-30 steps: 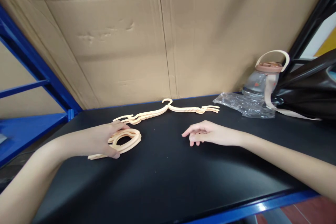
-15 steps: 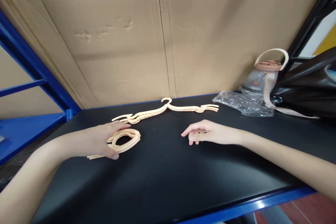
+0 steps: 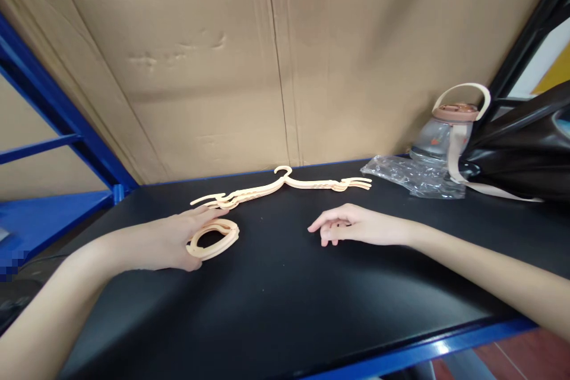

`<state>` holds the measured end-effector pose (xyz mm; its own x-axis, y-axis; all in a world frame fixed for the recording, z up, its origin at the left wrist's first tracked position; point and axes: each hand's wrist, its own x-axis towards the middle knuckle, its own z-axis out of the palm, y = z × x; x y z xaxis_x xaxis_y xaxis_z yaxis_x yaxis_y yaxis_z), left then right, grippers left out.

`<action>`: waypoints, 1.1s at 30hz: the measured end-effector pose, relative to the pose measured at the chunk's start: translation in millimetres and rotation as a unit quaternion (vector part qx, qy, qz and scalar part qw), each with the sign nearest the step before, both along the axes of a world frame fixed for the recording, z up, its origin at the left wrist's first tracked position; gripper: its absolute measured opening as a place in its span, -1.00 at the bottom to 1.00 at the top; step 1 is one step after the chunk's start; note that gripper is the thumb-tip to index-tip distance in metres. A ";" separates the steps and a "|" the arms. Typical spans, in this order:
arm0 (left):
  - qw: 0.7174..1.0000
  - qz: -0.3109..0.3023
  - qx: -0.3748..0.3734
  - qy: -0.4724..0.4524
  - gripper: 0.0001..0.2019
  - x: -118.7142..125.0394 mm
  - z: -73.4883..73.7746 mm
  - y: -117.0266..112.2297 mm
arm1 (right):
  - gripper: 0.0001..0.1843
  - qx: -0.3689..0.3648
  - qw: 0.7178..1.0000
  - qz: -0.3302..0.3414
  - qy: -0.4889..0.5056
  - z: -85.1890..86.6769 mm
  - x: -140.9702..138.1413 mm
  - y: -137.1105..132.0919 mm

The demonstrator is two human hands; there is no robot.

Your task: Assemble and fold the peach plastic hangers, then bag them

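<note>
My left hand (image 3: 171, 237) lies on the black tabletop (image 3: 289, 297) with thumb and fingers closed round a stack of pale peach plastic ring pieces (image 3: 214, 238). A little farther back lies a stack of pale peach clothes hangers (image 3: 285, 185), flat, with the hook pointing away from me. My right hand (image 3: 351, 224) rests on the table to the right of the rings, fingers loosely curled and slightly apart, holding nothing.
A cardboard wall (image 3: 276, 65) closes the back. At the right stand a clear water bottle with a pink lid and strap (image 3: 445, 130), a crumpled clear plastic bag (image 3: 414, 178) and a black bag (image 3: 525, 154). Blue shelf frame (image 3: 57, 113) stands at the left.
The flat peach piece that stuck out under my left hand no longer shows. My left hand has shifted slightly over the rings. My right hand has stayed in place.
</note>
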<state>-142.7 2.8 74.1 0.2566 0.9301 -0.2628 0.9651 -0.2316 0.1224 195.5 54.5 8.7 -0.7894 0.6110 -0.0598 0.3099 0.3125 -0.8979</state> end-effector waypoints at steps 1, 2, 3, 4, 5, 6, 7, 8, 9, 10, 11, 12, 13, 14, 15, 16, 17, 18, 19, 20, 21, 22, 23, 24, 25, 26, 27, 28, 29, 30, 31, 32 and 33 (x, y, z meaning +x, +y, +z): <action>1.000 -0.009 0.000 -0.005 -0.17 1.8 1.3 0.1 | -0.62 0.000 1.000 0.003 0.001 -0.5 0.1 0.7; 1.000 -0.018 0.000 -0.011 -0.18 3.1 2.1 0.3 | -0.62 0.000 1.000 0.005 0.003 -1.2 0.4 1.8; 1.000 -0.025 -0.001 -0.017 -0.17 3.9 2.5 0.6 | -0.62 0.004 1.000 0.006 0.007 -2.1 0.9 3.5; 0.999 -0.030 -0.002 -0.023 -0.17 4.3 2.7 0.9 | -0.63 0.014 1.000 0.001 0.014 -3.2 1.8 5.8; 0.999 -0.034 -0.003 -0.028 -0.16 4.3 2.6 1.3 | -0.63 0.036 0.999 -0.012 0.023 -4.4 3.1 8.8; 0.999 -0.037 -0.003 -0.031 -0.16 4.1 2.4 1.7 | -0.64 0.076 0.996 -0.036 0.028 -5.4 5.0 12.6; 0.999 -0.040 0.001 -0.032 -0.16 3.6 2.1 2.2 | -0.65 0.136 0.988 -0.067 0.029 -6.2 7.5 17.0; 0.999 -0.042 0.006 -0.033 -0.17 3.0 1.6 2.7 | -0.67 0.215 0.971 -0.103 0.018 -6.7 10.7 22.1; 0.998 -0.043 0.011 -0.032 -0.18 2.1 0.9 3.2 | -0.69 0.307 0.942 -0.134 -0.008 -7.0 14.3 27.7; 0.998 -0.045 0.013 -0.031 -0.19 1.2 0.0 3.8 | -0.71 0.398 0.904 -0.153 -0.040 -7.3 18.4 33.7; 0.998 -0.045 0.012 -0.031 -0.20 0.0 -1.0 4.4 | -0.70 0.466 0.867 -0.159 -0.074 -7.7 22.6 39.9; 0.999 -0.044 0.009 -0.031 -0.21 -1.4 -2.1 4.9 | -0.70 0.508 0.840 -0.162 -0.100 -8.5 26.8 46.1; 0.999 -0.042 0.007 -0.030 -0.22 -3.1 -3.2 5.5 | -0.69 0.533 0.821 -0.167 -0.116 -9.8 30.7 52.1; 0.999 -0.037 0.006 -0.030 -0.22 -5.0 -4.1 6.0 | -0.67 0.545 0.810 -0.177 -0.127 -11.6 34.1 57.5; 0.999 -0.027 0.004 -0.028 -0.22 -7.3 -4.8 6.7 | -0.65 0.550 0.803 -0.185 -0.136 -13.8 36.9 62.4; 1.000 -0.012 0.000 -0.027 -0.21 -9.9 -5.2 7.6 | -0.62 0.552 0.799 -0.190 -0.145 -16.2 39.0 66.4; 1.000 0.002 0.000 -0.027 -0.19 -12.9 -5.3 8.9 | -0.59 0.551 0.798 -0.191 -0.153 -18.7 40.3 69.5; 0.999 0.015 0.005 -0.028 -0.17 -16.3 -5.2 10.7 | -0.58 0.549 0.798 -0.189 -0.162 -20.9 40.9 71.9; 0.999 0.025 0.022 -0.030 -0.15 -19.9 -5.1 13.1 | -0.57 0.546 0.799 -0.185 -0.171 -22.8 41.0 73.5; 0.998 0.032 0.051 -0.034 -0.17 -23.7 -5.0 16.2 | -0.58 0.543 0.800 -0.182 -0.178 -24.3 40.8 74.5; 0.995 0.035 0.090 -0.037 -0.20 -27.6 -5.4 19.9 | -0.59 0.541 0.801 -0.179 -0.183 -25.3 40.3 75.1; 0.990 0.037 0.134 -0.036 -0.23 -31.5 -6.2 23.9 | -0.60 0.539 0.802 -0.179 -0.187 -25.8 39.9 75.5; 0.984 0.037 0.174 -0.032 -0.26 -35.2 -7.5 28.1 | -0.61 0.537 0.802 -0.180 -0.189 -26.1 39.5 75.8; 0.978 0.034 0.204 -0.024 -0.28 -38.7 -9.3 32.3 | -0.62 0.535 0.803 -0.182 -0.189 -26.1 39.4 76.1; 0.975 0.028 0.222 -0.015 -0.31 -41.7 -11.5 36.2 | -0.63 0.533 0.803 -0.185 -0.190 -25.9 39.4 76.4; 0.974 0.021 0.227 -0.008 -0.32 -44.0 -13.8 39.6 | -0.63 0.531 0.804 -0.186 -0.190 -25.6 39.6 76.6; 0.974 0.017 0.225 -0.004 -0.34 -45.7 -16.0 42.3 | -0.63 0.529 0.806 -0.187 -0.191 -25.3 39.8 76.8; 0.975 0.016 0.221 -0.004 -0.35 -46.4 -17.7 44.4 | -0.64 0.526 0.807 -0.188 -0.191 -24.8 40.1 76.9; 0.976 0.018 0.216 -0.007 -0.36 -46.1 -18.8 45.6 | -0.65 0.524 0.809 -0.187 -0.190 -24.4 40.2 76.9; 0.977 0.022 0.213 -0.013 -0.36 -44.8 -18.9 46.1 | -0.66 0.521 0.811 -0.186 -0.190 -23.9 40.3 76.7; 0.976 0.025 0.214 -0.019 -0.37 -42.5 -18.1 45.8 | -0.67 0.519 0.813 -0.185 -0.189 -23.4 40.2 76.4; 0.976 0.027 0.216 -0.026 -0.38 -39.3 -16.3 44.5 | -0.68 0.518 0.814 -0.184 -0.188 -23.0 40.0 76.0; 0.976 0.029 0.213 -0.029 -0.39 -35.2 -13.7 42.5 | -0.69 0.516 0.816 -0.184 -0.187 -22.7 39.8 75.6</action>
